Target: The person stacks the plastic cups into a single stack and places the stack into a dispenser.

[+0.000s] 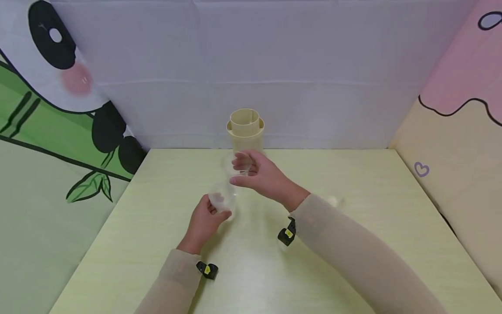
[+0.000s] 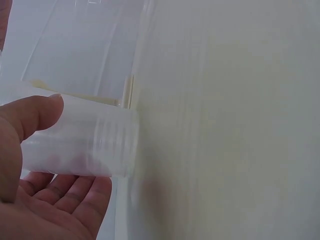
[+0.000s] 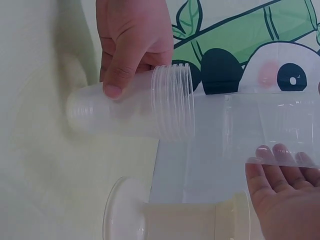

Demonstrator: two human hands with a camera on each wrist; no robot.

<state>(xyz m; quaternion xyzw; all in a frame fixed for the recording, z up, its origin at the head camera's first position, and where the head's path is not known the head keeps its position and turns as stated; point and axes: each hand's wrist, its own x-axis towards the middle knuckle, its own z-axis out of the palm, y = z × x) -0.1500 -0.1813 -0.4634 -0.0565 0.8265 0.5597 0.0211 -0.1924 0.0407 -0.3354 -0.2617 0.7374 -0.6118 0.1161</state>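
Note:
A stack of nested clear plastic cups (image 3: pixel 135 105) is gripped by my left hand (image 1: pixel 205 222), thumb on one side and fingers on the other. In the right wrist view the several rims of the stack face the clear cylinder. My right hand (image 1: pixel 260 174) holds that clear plastic cylinder (image 3: pixel 270 125) between thumb and fingers, just above and beyond the stack in the head view. The fingers (image 3: pixel 275 185) show along its lower side. Behind both hands stands a cream-coloured cup holder (image 1: pixel 245 135), upright, with its lower part hidden by the right hand and the cylinder.
The pale wooden table (image 1: pixel 353 261) runs back to a plain light wall sheet (image 1: pixel 313 65). A small clear object (image 1: pixel 333 200), too faint to identify, lies on the table beyond the right forearm. Printed side panels (image 1: pixel 451 152) border the table.

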